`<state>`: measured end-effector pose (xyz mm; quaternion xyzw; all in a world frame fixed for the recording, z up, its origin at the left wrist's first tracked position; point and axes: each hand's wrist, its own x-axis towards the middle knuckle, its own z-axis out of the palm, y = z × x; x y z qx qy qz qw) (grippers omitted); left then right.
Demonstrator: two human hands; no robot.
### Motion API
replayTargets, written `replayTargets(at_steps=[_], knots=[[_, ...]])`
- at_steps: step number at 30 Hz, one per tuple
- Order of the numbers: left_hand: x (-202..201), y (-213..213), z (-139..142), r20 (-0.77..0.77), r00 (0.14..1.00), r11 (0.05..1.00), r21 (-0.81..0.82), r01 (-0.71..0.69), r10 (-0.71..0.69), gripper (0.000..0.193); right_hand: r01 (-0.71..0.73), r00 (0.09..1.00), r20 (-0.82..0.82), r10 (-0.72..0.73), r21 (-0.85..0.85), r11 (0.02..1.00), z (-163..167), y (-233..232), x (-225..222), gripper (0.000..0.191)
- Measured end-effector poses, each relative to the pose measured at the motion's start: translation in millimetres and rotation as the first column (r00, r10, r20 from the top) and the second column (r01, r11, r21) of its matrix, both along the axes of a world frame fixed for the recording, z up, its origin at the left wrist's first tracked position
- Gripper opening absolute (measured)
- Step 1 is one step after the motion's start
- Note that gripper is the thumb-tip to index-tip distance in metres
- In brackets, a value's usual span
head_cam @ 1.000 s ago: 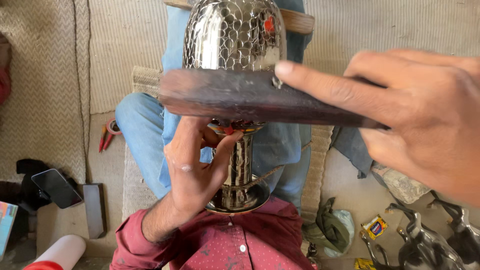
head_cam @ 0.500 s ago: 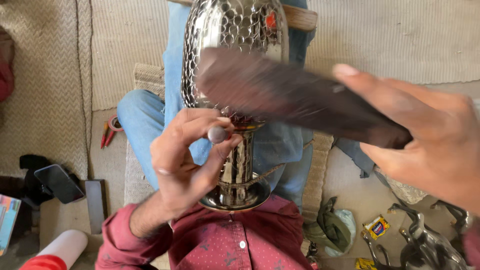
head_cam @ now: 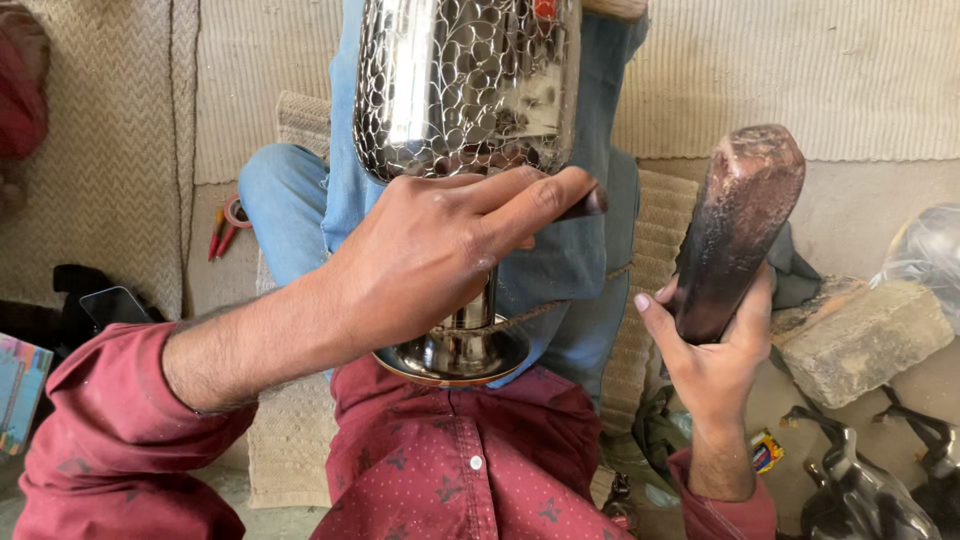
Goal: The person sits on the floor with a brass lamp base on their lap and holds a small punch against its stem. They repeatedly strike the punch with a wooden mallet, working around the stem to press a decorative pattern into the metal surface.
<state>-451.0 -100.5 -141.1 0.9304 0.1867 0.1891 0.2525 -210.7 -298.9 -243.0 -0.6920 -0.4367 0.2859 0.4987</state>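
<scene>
Head view: hammered metal goblet-shaped vessel, two hands at work.
Vessel [head_cam: 465,90] lies along the lap, textured bowl at 12 o'clock, round foot [head_cam: 455,355] at centre. Left hand [head_cam: 430,255] curled over the stem, pinching a small dark punch [head_cam: 585,205]. Right hand [head_cam: 715,365], at 4 o'clock, closed around a dark wooden mallet block [head_cam: 735,230], upright. Stone block [head_cam: 860,340] at 3 o'clock; red-handled pliers [head_cam: 222,230] at 9 o'clock.
</scene>
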Motion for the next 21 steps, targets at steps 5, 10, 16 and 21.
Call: replayTargets(at_steps=[5,10,16,21], knots=[[3,3,-1,-0.004,1.000,0.999,0.038,0.031,-0.031,0.059,0.066,0.998,-0.010,-0.066,0.090,0.994,-10,-21,11,0.080],[2,4,-1,-0.074,0.997,1.000,-0.016,0.008,-0.009,0.060,0.160,0.987,-0.004,-0.163,0.215,0.963,-5,-33,9,0.105],[1,5,0,-0.038,0.999,1.000,-0.017,0.022,-0.023,0.061,0.154,0.988,-0.019,-0.154,0.258,0.954,-6,-30,5,0.109],[2,6,0,-0.029,0.999,0.999,-0.047,0.017,-0.018,0.059,0.080,0.994,0.058,-0.092,0.182,0.980,-9,-23,4,0.110]])
